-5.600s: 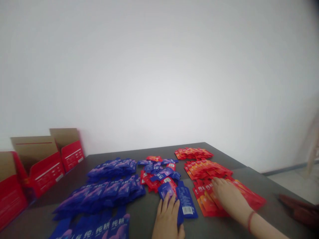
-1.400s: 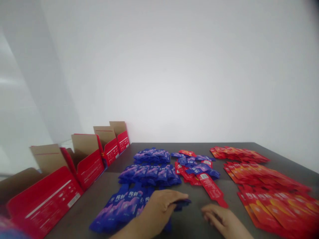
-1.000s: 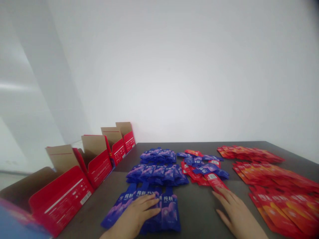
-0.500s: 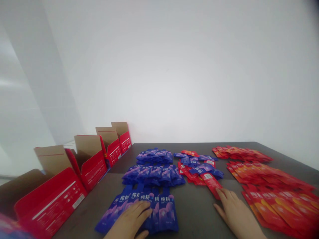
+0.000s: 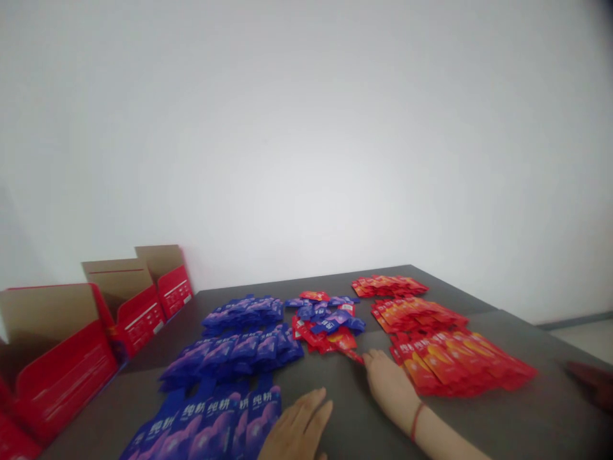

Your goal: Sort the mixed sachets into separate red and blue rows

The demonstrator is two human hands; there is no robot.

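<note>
My right hand (image 5: 389, 382), a red band at its wrist, pinches the end of a red packet (image 5: 352, 355) at the near side of a mixed pile. The packet is tilted and seen nearly edge-on. My left hand (image 5: 297, 427) is open, fingers stretched out, over the table just right of the nearest row of purple-blue packets (image 5: 211, 425). The mixed pile holds red packets and blue packets (image 5: 335, 321) lying loosely over one another.
Two more blue rows (image 5: 239, 350) lie behind the nearest one. Overlapping red-orange packets (image 5: 460, 361) form rows on the right. Open red cardboard boxes (image 5: 141, 322) line the left side of the dark table (image 5: 507, 338). A blurred dark red object (image 5: 594, 383) is at the right edge.
The view has turned to the right. My right hand has closed on the red packet and lifted its near end. My left hand has moved off the nearest blue packets, to their right.
</note>
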